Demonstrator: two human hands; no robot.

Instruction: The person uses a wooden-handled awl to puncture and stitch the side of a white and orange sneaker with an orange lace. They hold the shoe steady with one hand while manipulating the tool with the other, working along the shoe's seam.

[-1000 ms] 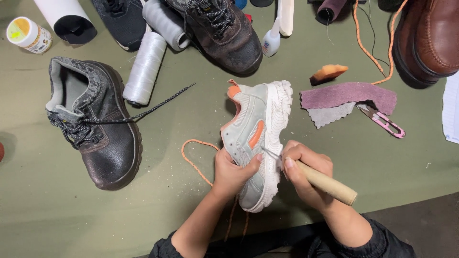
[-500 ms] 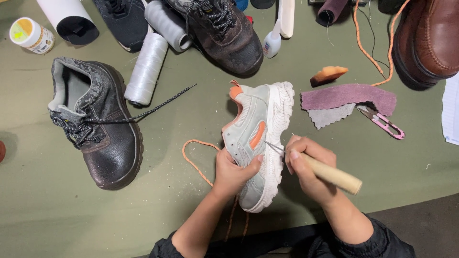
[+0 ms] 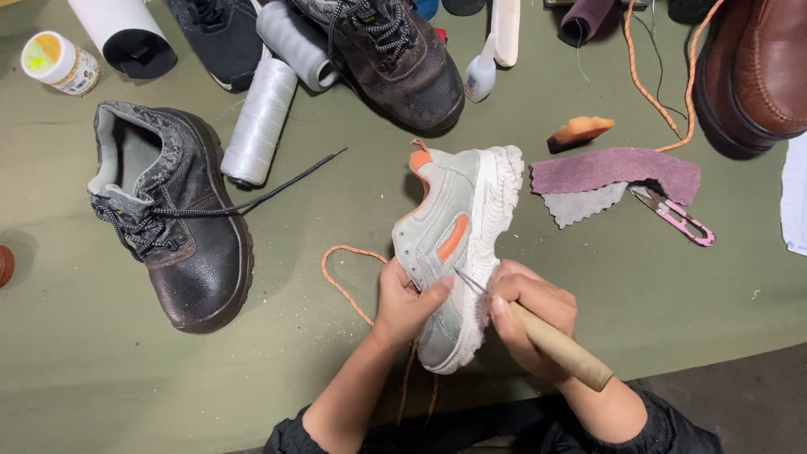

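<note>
The left hand (image 3: 403, 307) holds the shoe (image 3: 458, 244) on the bench (image 3: 109, 378). The right hand (image 3: 530, 315) fingers grip an awl (image 3: 551, 340). Its sharp tip could slip and poke the thumb close by.

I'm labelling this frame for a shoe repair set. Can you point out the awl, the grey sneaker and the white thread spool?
awl (image 3: 555, 343): head view, on its wooden handle.
grey sneaker (image 3: 450, 210): head view, on its side panel.
white thread spool (image 3: 261, 118): head view, on its wound thread.
</note>
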